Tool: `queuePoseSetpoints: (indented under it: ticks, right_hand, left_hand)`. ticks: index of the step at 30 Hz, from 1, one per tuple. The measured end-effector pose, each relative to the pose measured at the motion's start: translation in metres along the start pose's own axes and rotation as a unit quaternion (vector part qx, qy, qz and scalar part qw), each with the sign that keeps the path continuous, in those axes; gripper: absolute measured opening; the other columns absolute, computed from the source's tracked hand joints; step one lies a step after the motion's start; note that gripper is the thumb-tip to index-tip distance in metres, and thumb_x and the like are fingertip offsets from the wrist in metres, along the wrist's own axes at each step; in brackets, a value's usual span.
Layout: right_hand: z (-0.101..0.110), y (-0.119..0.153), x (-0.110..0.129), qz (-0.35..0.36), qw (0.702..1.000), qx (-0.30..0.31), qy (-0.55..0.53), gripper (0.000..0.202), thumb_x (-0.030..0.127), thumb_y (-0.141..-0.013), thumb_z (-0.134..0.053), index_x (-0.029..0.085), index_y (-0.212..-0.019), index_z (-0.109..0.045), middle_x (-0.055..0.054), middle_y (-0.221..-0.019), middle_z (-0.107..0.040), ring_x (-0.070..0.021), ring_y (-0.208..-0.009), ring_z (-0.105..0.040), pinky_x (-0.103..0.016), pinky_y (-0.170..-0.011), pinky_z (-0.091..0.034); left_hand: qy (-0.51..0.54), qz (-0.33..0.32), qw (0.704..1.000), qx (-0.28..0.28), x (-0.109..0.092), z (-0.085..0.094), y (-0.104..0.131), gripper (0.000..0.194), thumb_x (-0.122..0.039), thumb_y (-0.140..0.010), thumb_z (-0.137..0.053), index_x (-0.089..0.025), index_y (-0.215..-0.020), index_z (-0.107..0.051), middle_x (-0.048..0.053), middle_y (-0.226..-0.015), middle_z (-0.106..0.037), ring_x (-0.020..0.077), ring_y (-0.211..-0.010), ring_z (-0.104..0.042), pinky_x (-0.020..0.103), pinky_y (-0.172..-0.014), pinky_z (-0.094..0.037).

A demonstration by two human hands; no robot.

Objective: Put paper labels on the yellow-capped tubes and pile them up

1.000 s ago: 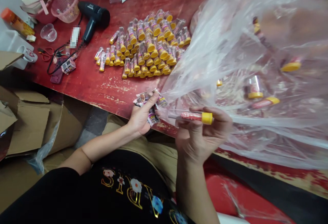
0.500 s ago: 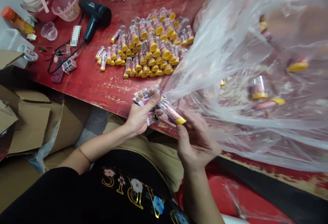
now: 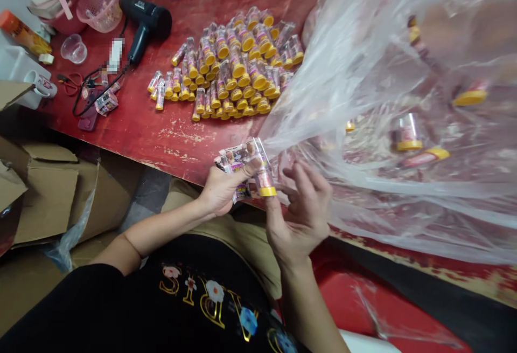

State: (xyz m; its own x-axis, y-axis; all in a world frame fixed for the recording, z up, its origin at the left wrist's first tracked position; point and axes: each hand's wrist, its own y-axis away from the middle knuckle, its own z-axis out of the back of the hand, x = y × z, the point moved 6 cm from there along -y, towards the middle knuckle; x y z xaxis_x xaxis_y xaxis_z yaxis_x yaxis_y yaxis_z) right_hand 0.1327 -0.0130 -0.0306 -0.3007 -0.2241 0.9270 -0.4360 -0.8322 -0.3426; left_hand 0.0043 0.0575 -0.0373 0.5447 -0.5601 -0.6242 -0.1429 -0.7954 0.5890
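My left hand (image 3: 220, 188) is closed around a bunch of printed plastic sleeves (image 3: 234, 158), its thumb lying across them. At its fingertips stands a small clear tube with a yellow cap (image 3: 266, 185), cap end down; its upper part overlaps a printed sleeve, and whether it sits inside cannot be made out. My right hand (image 3: 301, 215) is just right of the tube, thumb tip against the yellow cap and the other fingers spread and partly bent. Behind both hands a pile of similar yellow-capped tubes (image 3: 234, 67) with purple-printed wraps lies on the red table (image 3: 141, 132).
A large translucent plastic bag (image 3: 363, 180) with loose capped tubes covers the right side. At the back left are a hair dryer (image 3: 145, 21), a pink basket (image 3: 97, 8), red-handled scissors (image 3: 71, 83) and a mug (image 3: 42, 83). Cardboard boxes (image 3: 52, 191) stand below the table's left edge.
The tube has moved left, against the sleeves in my left hand, and turned more upright. My right hand has followed it leftward, its fingers opening from around the cap.
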Motion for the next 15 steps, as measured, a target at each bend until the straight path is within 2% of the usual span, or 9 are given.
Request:
queuePoseSetpoints:
  ticks: [1,3,6,9,15]
  right_hand:
    - [-0.003,-0.002,0.001,0.002,1.0,0.003,-0.002,0.041,0.027,-0.095,-0.075,0.033,-0.135,-0.076,-0.01,-0.142,-0.07,-0.029,-0.13,-0.07,-0.051,-0.103,-0.065]
    - [-0.007,-0.006,0.002,0.0,1.0,-0.007,-0.009,0.031,0.027,-0.097,-0.073,0.033,-0.126,-0.081,-0.009,-0.135,-0.073,-0.0292,-0.128,-0.071,-0.055,-0.109,-0.062]
    - [-0.011,-0.01,0.002,-0.028,0.998,-0.053,-0.027,0.02,0.028,-0.094,-0.077,0.031,-0.113,-0.085,-0.008,-0.121,-0.075,-0.0276,-0.117,-0.074,-0.054,-0.103,-0.064]
    - [-0.017,-0.013,0.001,-0.033,0.996,-0.077,-0.036,0.014,0.028,-0.091,-0.082,0.03,-0.104,-0.086,-0.007,-0.114,-0.075,-0.0255,-0.109,-0.074,-0.051,-0.099,-0.065]
    - [-0.037,-0.021,-0.006,-0.01,0.997,-0.079,-0.018,0.008,0.031,-0.09,-0.083,0.026,-0.096,-0.085,-0.007,-0.108,-0.077,-0.0242,-0.102,-0.074,-0.047,-0.092,-0.066]
  left_hand:
    - [-0.005,-0.003,1.0,0.004,0.0,-0.002,0.002,0.066,-0.044,-0.045,-0.109,-0.016,-0.094,-0.075,0.003,-0.086,-0.078,0.0166,-0.075,-0.073,0.031,-0.077,-0.058]
    - [-0.015,-0.007,1.0,0.009,-0.001,-0.004,0.006,0.066,-0.05,-0.045,-0.107,-0.017,-0.092,-0.075,0.001,-0.082,-0.077,0.0129,-0.066,-0.068,0.027,-0.066,-0.054]
    - [-0.027,-0.024,0.999,-0.004,-0.005,-0.001,0.008,0.064,-0.056,-0.045,-0.105,-0.016,-0.087,-0.076,0.0,-0.079,-0.074,0.0104,-0.062,-0.065,0.023,-0.056,-0.048]
    - [-0.034,-0.049,0.998,-0.015,-0.01,0.005,0.006,0.061,-0.055,-0.046,-0.105,-0.016,-0.084,-0.075,0.0,-0.079,-0.074,0.0097,-0.064,-0.063,0.022,-0.055,-0.046]
    - [-0.031,-0.058,0.997,-0.044,-0.016,0.022,-0.005,0.062,-0.051,-0.047,-0.106,-0.015,-0.088,-0.075,0.0,-0.082,-0.074,0.01,-0.067,-0.063,0.023,-0.056,-0.045]
